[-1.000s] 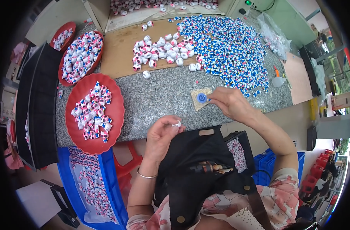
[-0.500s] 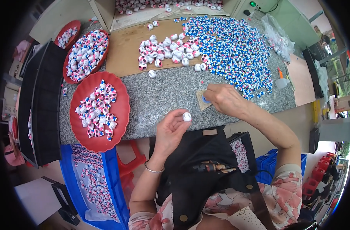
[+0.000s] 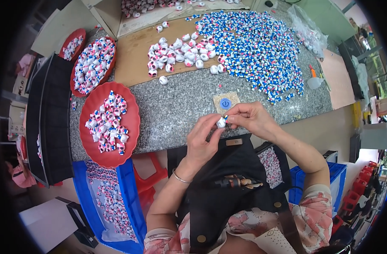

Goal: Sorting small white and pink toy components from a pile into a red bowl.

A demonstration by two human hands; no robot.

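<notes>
Near the table's front edge, my left hand (image 3: 202,137) pinches a small white toy head (image 3: 220,123) between thumb and fingers. My right hand (image 3: 257,121) meets it from the right, its fingertips pinching a tiny blue toy body (image 3: 226,117) against the head; the fingers partly cover it. Just beyond the hands, a small round blue dish (image 3: 225,103) sits on a tan square pad (image 3: 232,98). Loose white-and-pink toy heads (image 3: 183,53) lie on a brown board farther back. Beside them spreads a large heap of small blue-and-white toy bodies (image 3: 257,55).
At left, a red scalloped bowl (image 3: 132,137) holds joined figures, with a second filled red bowl (image 3: 113,63) behind. A blue crate (image 3: 132,199) stands below the table. A clear plastic bag (image 3: 308,31) and an orange-tipped bottle (image 3: 314,81) lie at right.
My right hand has moved from the blue dish back toward me, bringing a small blue body to the head. My left hand has shifted right and slightly up, still holding the head.
</notes>
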